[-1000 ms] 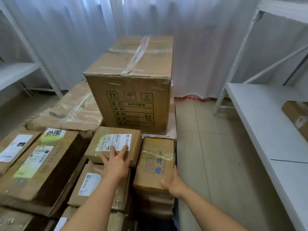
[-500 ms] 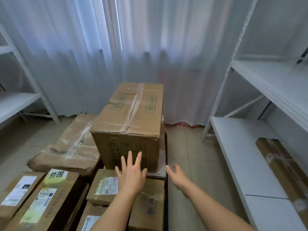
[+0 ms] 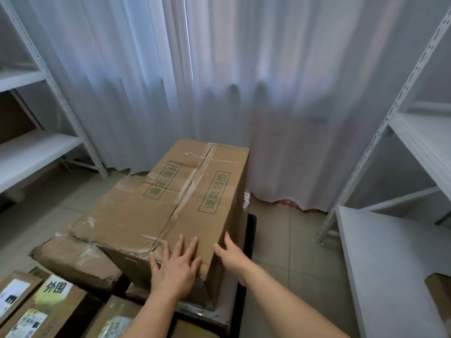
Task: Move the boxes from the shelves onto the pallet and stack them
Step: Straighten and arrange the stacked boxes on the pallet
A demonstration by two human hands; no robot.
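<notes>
A tall taped cardboard box with green printed characters stands on the stack in front of me. My left hand lies flat with spread fingers on its near top corner. My right hand is open, its fingers against the box's right side near the top edge. A flatter crushed box lies to its left. Smaller labelled parcels sit at the lower left. The black edge of the pallet shows beside the tall box.
White metal shelving stands on the left and on the right, with a brown box on the right lower shelf. White curtains hang behind. Tiled floor runs between pallet and right shelf.
Both hands left the small parcels and rose to the tall box. The left hand now rests on its top corner and the right touches its side; the view lifted and moved closer.
</notes>
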